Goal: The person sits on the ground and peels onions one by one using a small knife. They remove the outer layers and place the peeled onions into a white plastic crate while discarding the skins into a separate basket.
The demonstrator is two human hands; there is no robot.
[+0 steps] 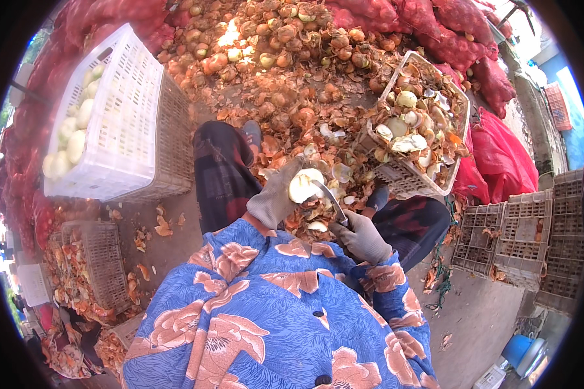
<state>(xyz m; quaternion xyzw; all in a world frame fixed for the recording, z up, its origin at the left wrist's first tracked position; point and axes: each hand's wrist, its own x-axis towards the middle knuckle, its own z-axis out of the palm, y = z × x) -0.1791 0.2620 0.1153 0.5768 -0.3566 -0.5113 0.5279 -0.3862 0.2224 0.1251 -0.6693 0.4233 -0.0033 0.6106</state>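
My left hand (274, 195), in a grey work glove, grips a peeled white onion (303, 186) at its left side. Across from it, my right hand (363, 237), gloved the same way, holds the handle of a knife with a curved blade (332, 201). The blade's tip is at the onion's right side; whether it cuts in cannot be told. Both hands are above the lap, between the knees. Below them lie onion skins and a white onion piece (317, 226).
A white plastic crate (121, 121) of peeled onions stands at left. A crate (404, 182) heaped with skins and onion pieces is at right. Unpeeled onions (282, 34) and red mesh sacks (455, 39) lie ahead. More crates (523, 238) stand far right, another (102, 262) lower left.
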